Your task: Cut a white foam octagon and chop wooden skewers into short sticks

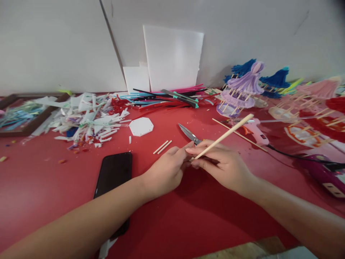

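Note:
A long pale wooden stick (226,135) slants up to the right from between the fingers of my right hand (225,163), which pinches it near its lower end. My left hand (168,169) touches my right fingertips at that same end; its fingers are closed, and what they hold is hidden. Just beyond the hands lie scissors (189,133), blades pointing away and handles mostly covered. Two short sticks (162,147) rest left of them on the red table (161,230). Farther back is a white octagonal piece (141,126) with small holes along its edge.
A black phone (114,172) lies beside my left forearm. White scraps (88,115) and coloured pipe cleaners (172,99) are piled behind. On the right are a pink glue gun (256,131) with a cable, another thin stick (239,134) and a purple fuzzy model (242,86).

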`<state>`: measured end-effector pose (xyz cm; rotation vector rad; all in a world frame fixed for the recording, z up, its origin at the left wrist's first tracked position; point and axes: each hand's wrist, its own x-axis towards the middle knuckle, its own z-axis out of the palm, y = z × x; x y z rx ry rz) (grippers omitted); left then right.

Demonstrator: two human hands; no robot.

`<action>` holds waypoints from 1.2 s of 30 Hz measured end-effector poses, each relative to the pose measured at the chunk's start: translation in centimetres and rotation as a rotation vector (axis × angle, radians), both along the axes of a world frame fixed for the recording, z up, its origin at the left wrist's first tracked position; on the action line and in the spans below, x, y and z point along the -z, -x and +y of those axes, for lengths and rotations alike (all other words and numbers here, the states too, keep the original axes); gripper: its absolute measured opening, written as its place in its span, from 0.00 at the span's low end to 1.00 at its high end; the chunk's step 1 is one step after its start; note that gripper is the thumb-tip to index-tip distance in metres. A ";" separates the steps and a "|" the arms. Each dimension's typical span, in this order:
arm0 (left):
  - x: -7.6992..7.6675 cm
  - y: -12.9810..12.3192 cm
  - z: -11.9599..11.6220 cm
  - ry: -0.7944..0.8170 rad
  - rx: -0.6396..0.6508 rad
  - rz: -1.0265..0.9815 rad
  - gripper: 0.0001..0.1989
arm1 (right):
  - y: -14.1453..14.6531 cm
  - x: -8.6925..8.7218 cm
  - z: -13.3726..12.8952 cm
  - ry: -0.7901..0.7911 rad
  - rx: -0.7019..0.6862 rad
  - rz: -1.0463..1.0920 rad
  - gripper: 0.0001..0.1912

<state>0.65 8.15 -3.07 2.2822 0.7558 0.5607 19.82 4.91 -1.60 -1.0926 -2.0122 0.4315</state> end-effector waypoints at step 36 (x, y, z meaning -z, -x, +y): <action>-1.2 -0.2 0.0 0.458 -0.248 -0.252 0.34 | 0.8 0.0 -0.6 -0.016 0.130 -0.026 0.06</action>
